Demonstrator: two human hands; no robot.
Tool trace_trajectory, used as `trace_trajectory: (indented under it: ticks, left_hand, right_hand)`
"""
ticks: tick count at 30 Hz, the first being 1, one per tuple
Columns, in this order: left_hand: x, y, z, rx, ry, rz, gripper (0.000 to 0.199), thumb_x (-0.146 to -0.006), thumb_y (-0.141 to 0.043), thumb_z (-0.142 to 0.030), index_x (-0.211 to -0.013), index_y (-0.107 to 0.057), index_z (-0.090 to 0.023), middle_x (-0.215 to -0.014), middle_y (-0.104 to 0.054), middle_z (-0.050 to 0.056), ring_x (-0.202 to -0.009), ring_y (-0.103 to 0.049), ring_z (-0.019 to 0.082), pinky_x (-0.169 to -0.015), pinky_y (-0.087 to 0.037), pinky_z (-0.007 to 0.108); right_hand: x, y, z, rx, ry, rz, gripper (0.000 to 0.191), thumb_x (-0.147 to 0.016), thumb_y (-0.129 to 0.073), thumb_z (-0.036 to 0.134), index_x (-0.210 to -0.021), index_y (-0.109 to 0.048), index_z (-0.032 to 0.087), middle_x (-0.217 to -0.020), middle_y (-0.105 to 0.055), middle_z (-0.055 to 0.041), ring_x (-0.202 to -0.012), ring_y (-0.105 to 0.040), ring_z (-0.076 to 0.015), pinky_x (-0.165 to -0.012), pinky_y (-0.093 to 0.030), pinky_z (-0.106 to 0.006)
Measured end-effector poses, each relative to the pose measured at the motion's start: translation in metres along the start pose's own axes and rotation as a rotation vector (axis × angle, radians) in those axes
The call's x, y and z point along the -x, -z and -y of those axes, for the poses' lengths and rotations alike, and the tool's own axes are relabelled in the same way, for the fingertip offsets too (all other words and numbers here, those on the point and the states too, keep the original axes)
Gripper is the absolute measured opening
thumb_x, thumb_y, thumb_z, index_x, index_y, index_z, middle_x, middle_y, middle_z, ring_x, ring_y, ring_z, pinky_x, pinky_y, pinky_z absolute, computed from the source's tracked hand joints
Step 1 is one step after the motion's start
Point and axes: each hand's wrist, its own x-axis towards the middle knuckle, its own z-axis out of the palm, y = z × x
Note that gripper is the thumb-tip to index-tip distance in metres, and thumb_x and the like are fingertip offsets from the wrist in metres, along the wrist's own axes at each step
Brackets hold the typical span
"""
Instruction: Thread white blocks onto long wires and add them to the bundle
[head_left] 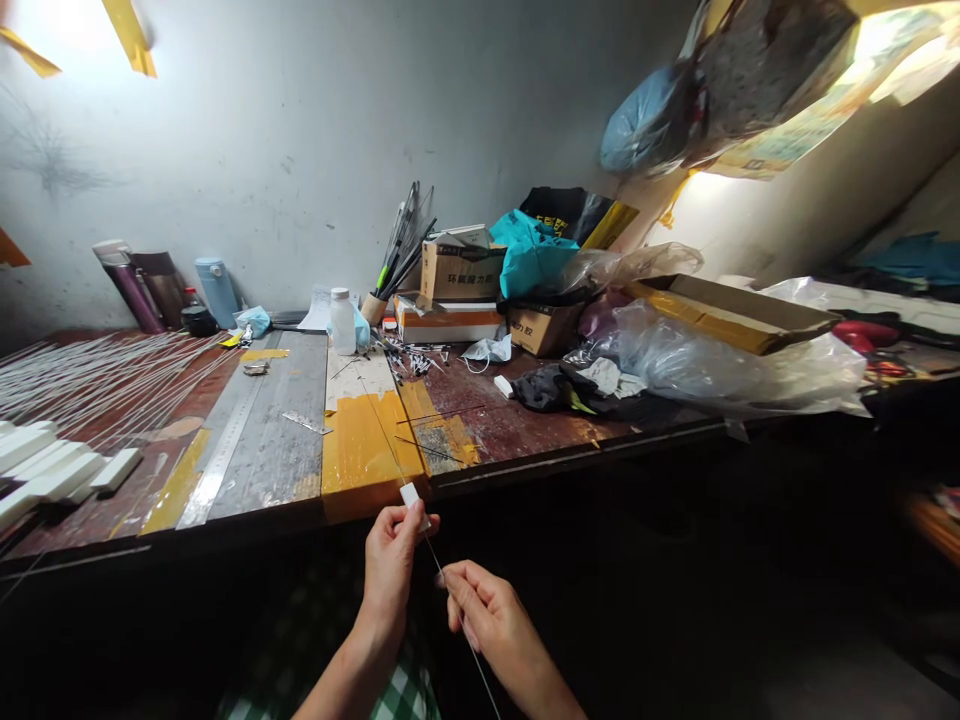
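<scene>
My left hand (391, 550) is closed around a small white block (409, 494), just in front of the bench edge. A long thin rod (481, 668) runs along the block, reaching up over the bench and down past my lap. Whether it passes through the block or beside it, I cannot tell. Lower and to the right, my right hand (484, 608) pinches this rod between thumb and fingers. Yellow tape (367, 435) covers the bench top beyond my hands.
Stacked white blocks (64, 470) and many thin rods (97, 375) lie at left, near a steel ruler (217, 460). A white bottle (343, 325), a cup of dark sticks (373, 307), cardboard boxes (461, 270) and plastic bags (690, 360) line the back and right.
</scene>
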Motion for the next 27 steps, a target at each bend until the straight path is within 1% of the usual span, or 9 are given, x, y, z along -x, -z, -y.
trace_trajectory:
  ticks: [3, 5, 7, 9, 11, 18, 23, 25, 27]
  left_hand:
    - [0.0, 0.0, -0.002, 0.0, -0.01, 0.005, 0.045, -0.068, -0.075, -0.053, -0.077, -0.061, -0.012, -0.077, -0.071, 0.011, -0.078, -0.066, 0.024, -0.082, -0.047, 0.037]
    - [0.001, -0.001, -0.003, 0.004, -0.006, 0.006, 0.044, -0.068, -0.075, -0.053, -0.077, -0.062, -0.012, -0.077, -0.071, 0.011, -0.079, -0.067, 0.025, -0.083, -0.047, 0.037]
    - [0.001, -0.001, -0.003, 0.008, 0.002, 0.007, 0.043, -0.068, -0.076, -0.052, -0.077, -0.062, -0.012, -0.078, -0.071, 0.011, -0.08, -0.067, 0.025, -0.084, -0.047, 0.037]
    - [0.001, -0.001, -0.003, 0.007, 0.003, 0.01, 0.043, -0.067, -0.076, -0.052, -0.076, -0.063, -0.012, -0.077, -0.071, 0.011, -0.08, -0.066, 0.025, -0.083, -0.047, 0.036]
    - [0.001, 0.0, -0.002, -0.005, -0.007, 0.014, 0.042, -0.067, -0.076, -0.052, -0.075, -0.064, -0.012, -0.076, -0.071, 0.01, -0.08, -0.066, 0.024, -0.082, -0.046, 0.033]
    - [0.002, 0.0, -0.005, -0.023, -0.044, 0.016, 0.04, -0.069, -0.075, -0.052, -0.075, -0.065, -0.013, -0.075, -0.07, 0.008, -0.081, -0.064, 0.023, -0.08, -0.044, 0.03]
    - [0.002, 0.0, -0.011, -0.033, -0.087, 0.068, 0.037, -0.076, -0.07, -0.05, -0.079, -0.064, -0.013, -0.08, -0.071, 0.008, -0.082, -0.063, 0.021, -0.082, -0.042, 0.03]
    - [0.002, 0.001, -0.013, -0.013, -0.088, 0.131, 0.036, -0.079, -0.068, -0.048, -0.084, -0.065, -0.013, -0.085, -0.071, 0.009, -0.086, -0.063, 0.022, -0.085, -0.042, 0.03]
    - [0.004, 0.0, -0.015, 0.027, -0.072, 0.196, 0.035, -0.081, -0.067, -0.047, -0.094, -0.066, -0.014, -0.094, -0.071, 0.009, -0.095, -0.062, 0.023, -0.088, -0.041, 0.031]
  right_hand:
    - [0.005, -0.001, -0.002, 0.144, 0.05, -0.111, 0.033, -0.083, -0.058, 0.051, -0.08, -0.057, 0.019, -0.062, -0.051, 0.0038, -0.048, -0.037, -0.0077, -0.047, -0.028, -0.021]
    - [0.007, -0.001, -0.002, 0.192, 0.073, -0.137, 0.032, -0.084, -0.057, 0.049, -0.073, -0.056, 0.019, -0.062, -0.05, 0.0033, -0.051, -0.04, -0.0086, -0.049, -0.03, -0.021]
    - [0.008, 0.001, -0.002, 0.108, 0.023, -0.066, 0.035, -0.086, -0.053, 0.051, -0.074, -0.055, 0.018, -0.058, -0.049, 0.0036, -0.048, -0.038, -0.0079, -0.047, -0.028, -0.021]
    - [0.008, 0.004, -0.002, -0.031, -0.05, 0.05, 0.039, -0.085, -0.052, 0.055, -0.079, -0.055, 0.017, -0.056, -0.048, 0.0046, -0.042, -0.031, -0.0056, -0.042, -0.022, -0.02]
    - [0.008, 0.008, -0.002, -0.126, -0.077, 0.125, 0.043, -0.084, -0.053, 0.058, -0.081, -0.057, 0.015, -0.056, -0.048, 0.0048, -0.04, -0.028, -0.004, -0.041, -0.018, -0.019]
    - [0.024, 0.018, -0.015, -0.185, -0.088, 0.186, 0.043, -0.086, -0.054, 0.058, -0.083, -0.058, 0.015, -0.057, -0.049, 0.0045, -0.041, -0.028, -0.0033, -0.042, -0.017, -0.019]
    - [0.04, 0.02, -0.024, -0.048, -0.119, 0.112, 0.045, -0.086, -0.052, 0.059, -0.081, -0.06, 0.015, -0.06, -0.051, 0.0034, -0.044, -0.031, -0.0041, -0.043, -0.022, -0.019]
    - [0.042, 0.024, -0.029, 0.046, -0.139, 0.04, 0.042, -0.085, -0.055, 0.057, -0.08, -0.063, 0.015, -0.062, -0.054, 0.0019, -0.046, -0.037, -0.0059, -0.045, -0.028, -0.019]
    - [0.041, 0.033, -0.032, 0.159, -0.146, -0.055, 0.038, -0.082, -0.059, 0.054, -0.086, -0.067, 0.016, -0.065, -0.058, 0.0001, -0.05, -0.045, -0.0092, -0.049, -0.036, -0.021]
